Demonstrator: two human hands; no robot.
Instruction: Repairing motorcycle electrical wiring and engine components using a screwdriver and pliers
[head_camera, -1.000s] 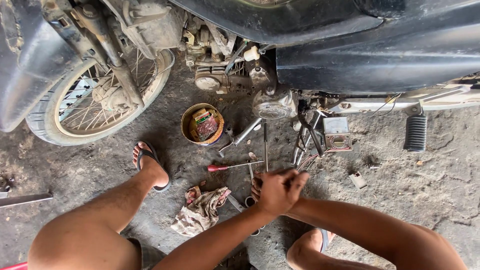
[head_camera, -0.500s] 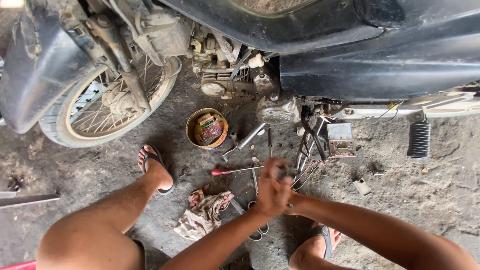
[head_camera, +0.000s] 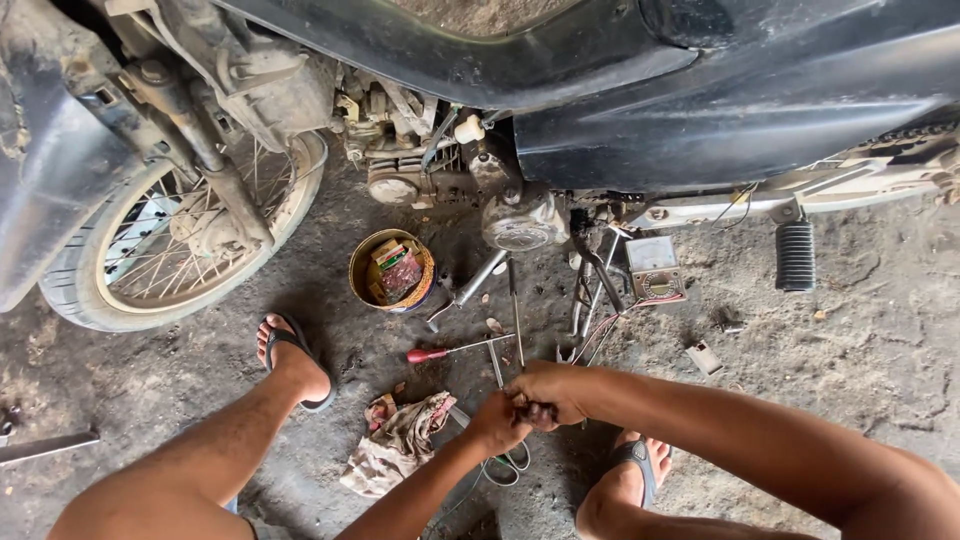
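I squat beside a black motorcycle and look down between my knees. My left hand and my right hand meet low at the centre, both closed on a small dark part that I cannot make out. Thin wires run from near my hands up toward a small meter box under the bike. A red-handled screwdriver lies on the ground just beyond my hands, next to long metal tools.
A round tin with small packets stands near the engine. A dirty rag lies left of my hands. The spoked front wheel is at left, a footpeg at right. My sandalled feet rest on dusty concrete.
My two hands have stayed together at the centre, shifting slightly while working the small part. The view has tilted a little, so the bike and tools sit lower in the frame.
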